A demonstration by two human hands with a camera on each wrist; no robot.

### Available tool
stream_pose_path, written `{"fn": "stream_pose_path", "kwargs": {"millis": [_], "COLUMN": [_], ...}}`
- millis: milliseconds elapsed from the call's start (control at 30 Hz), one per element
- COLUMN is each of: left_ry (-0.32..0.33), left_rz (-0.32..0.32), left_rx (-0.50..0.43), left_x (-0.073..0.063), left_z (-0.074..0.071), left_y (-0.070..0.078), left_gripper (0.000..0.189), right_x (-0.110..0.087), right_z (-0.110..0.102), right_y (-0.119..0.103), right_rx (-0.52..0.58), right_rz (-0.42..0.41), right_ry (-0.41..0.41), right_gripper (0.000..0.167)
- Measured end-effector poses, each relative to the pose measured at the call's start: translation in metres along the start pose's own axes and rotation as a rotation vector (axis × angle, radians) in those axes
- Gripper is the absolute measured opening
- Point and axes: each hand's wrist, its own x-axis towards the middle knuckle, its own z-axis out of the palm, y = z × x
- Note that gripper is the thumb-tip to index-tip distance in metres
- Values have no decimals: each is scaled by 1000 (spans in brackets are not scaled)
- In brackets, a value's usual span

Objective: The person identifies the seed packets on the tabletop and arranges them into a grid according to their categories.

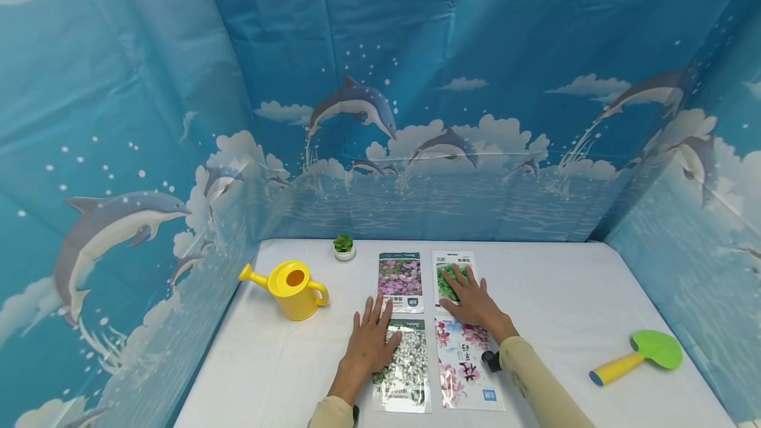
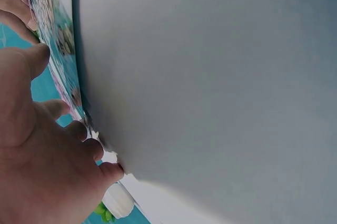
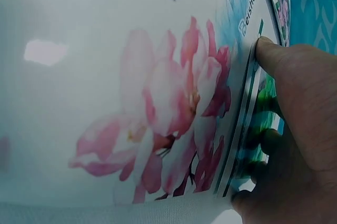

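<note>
Four flat seed packets lie in a two-by-two block on the white table. My left hand (image 1: pixel 367 345) rests with fingers spread over the left edge of the white-flower packet (image 1: pixel 410 375), its fingertips near the bottom of the purple-flower packet (image 1: pixel 400 276). With fingers straight and fanned, my right hand (image 1: pixel 472 299) touches the green-leaf packet (image 1: pixel 442 286) at the back right and hides part of its picture. Below that wrist lies the pink-flower packet (image 1: pixel 460 365), filling much of the right wrist view. Neither hand grips anything.
A yellow watering can (image 1: pixel 297 289) stands at the left of the table. A small potted succulent (image 1: pixel 344 247) sits near the back edge. At the right lies a toy shovel (image 1: pixel 645 355) with a green blade and yellow handle. Dolphin-print curtains (image 1: pixel 446 197) enclose the table.
</note>
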Motion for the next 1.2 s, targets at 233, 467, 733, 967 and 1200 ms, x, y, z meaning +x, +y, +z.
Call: {"fn": "stream_pose_path", "kwargs": {"millis": [233,467,733,967,1200], "left_ry": [21,4,-3,5,0], "left_rz": [15,7,-12,-19,-31], "left_rx": [-52,-59,-74,-66,-62], "left_x": [-2,-2,-3,-4,-6], "left_z": [-2,-4,-4,-8,-12], "left_y": [-2,-2,-2,-1,2], "left_gripper": [72,73,74,72,72], "right_x": [2,3,1,0,-5], "right_z": [10,12,12,12,9], "right_y": [5,3,-2,1,-1], "right_rx": [8,20,29,50,102], "right_rz": [-65,-94,-83,-45,-26], "right_ry": [36,72,83,67,80], "right_gripper": [76,75,73,75,77]}}
